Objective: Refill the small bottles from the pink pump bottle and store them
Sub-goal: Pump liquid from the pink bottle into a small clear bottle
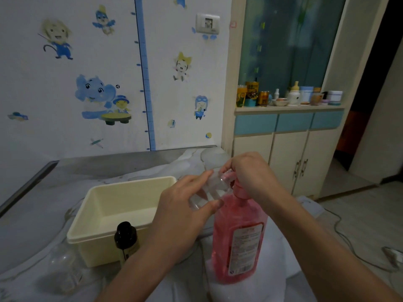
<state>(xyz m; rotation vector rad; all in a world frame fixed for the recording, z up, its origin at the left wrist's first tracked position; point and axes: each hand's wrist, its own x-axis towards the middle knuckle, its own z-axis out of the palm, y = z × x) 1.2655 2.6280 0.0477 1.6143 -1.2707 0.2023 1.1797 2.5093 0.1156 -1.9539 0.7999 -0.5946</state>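
Observation:
The pink pump bottle (238, 238) stands upright on the pale table cover, right of centre. My left hand (185, 212) holds a small clear bottle (212, 189) tilted, its mouth up against the pump's nozzle. My right hand (250, 173) rests on top of the pump head, fingers curled over it. A small dark-capped bottle (126, 239) stands in front of the cream box (96, 238), which has nothing visible inside. Another clear bottle (63, 267) lies on the cover at the lower left.
The table (98, 166) backs onto a wall with cartoon stickers. To the right stands a cabinet (287, 144) whose top carries cans, jars and bottles. A cable (346, 236) runs across the floor at the right.

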